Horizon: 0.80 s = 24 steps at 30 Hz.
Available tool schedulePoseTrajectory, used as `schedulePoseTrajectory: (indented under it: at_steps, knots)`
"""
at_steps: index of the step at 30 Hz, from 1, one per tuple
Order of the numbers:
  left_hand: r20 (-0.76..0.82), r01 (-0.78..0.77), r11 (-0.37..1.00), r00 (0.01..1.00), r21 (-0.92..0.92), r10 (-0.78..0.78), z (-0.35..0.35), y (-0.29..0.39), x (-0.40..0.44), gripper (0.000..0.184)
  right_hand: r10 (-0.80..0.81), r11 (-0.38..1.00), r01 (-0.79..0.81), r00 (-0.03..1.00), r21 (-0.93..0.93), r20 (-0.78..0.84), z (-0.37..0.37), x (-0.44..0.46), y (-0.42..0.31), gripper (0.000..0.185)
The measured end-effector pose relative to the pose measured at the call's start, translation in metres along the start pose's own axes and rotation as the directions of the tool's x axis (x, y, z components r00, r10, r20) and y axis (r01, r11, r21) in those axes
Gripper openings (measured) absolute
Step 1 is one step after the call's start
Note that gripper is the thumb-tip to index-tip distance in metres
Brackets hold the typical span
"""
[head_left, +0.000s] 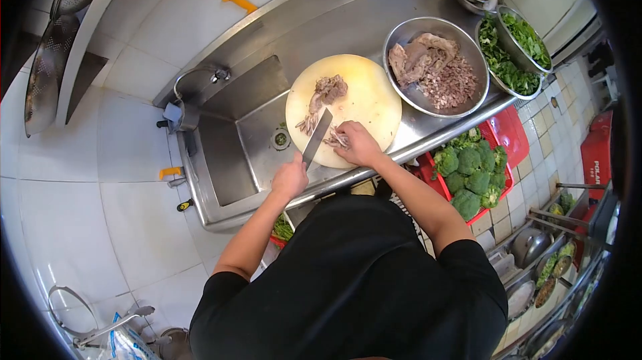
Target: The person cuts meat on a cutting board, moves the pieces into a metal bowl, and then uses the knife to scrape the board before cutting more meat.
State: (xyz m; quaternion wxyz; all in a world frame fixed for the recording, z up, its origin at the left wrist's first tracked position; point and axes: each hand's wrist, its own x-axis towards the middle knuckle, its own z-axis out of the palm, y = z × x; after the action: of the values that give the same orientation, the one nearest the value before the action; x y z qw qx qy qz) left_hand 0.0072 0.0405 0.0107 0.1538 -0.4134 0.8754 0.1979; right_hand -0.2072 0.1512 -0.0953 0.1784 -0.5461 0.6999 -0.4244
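My left hand (289,176) is closed around the handle of a kitchen knife (317,136), its blade lying over a round cutting board (374,96). My right hand (360,144) presses bent fingers onto strips of cooked meat (335,138), just right of the blade. A larger piece of meat (328,91) lies farther back on the board, with thin slices trailing toward the knife. To the right of the board stands a steel bowl (396,34) with whole meat pieces on one side and small diced meat on the other.
The board partly overhangs a steel sink (221,159) with a tap (219,75). Bowls of chopped greens (511,79) stand at the counter's right end. Below the counter edge, a red basket (510,185) holds broccoli (475,166). Metal strainers (50,72) hang at upper left.
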Motion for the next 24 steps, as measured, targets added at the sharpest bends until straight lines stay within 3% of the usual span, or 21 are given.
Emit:
schedulePoseTrajectory:
  at_steps: [2,8,17,20,24]
  knots:
    - [0.025,-0.006,1.0,1.0,-0.027,0.007,-0.005,0.001,0.003,0.022,0.078,0.995,-0.076,0.997,0.066,-0.028,-0.006,0.002,-0.012,0.035]
    - [0.018,-0.082,0.996,0.996,-0.03,0.082,-0.025,0.014,0.006,0.02,0.04,0.984,-0.043,0.999,-0.173,-0.019,0.013,0.017,-0.008,0.018]
    - [0.18,-0.128,0.989,0.977,0.081,0.111,-0.024,-0.01,-0.001,0.02,0.049,0.966,-0.04,0.998,-0.256,0.027,0.013,0.019,-0.015,0.013]
    - [0.136,-0.111,0.994,0.984,-0.024,0.113,0.003,-0.008,0.019,0.02,0.057,0.965,-0.048,0.998,-0.257,0.027,0.015,0.018,-0.014,0.013]
    - [0.107,-0.171,0.985,0.979,-0.031,0.174,-0.005,0.001,0.044,0.021,0.076,0.974,-0.072,0.997,-0.217,0.01,0.01,0.018,-0.02,0.015]
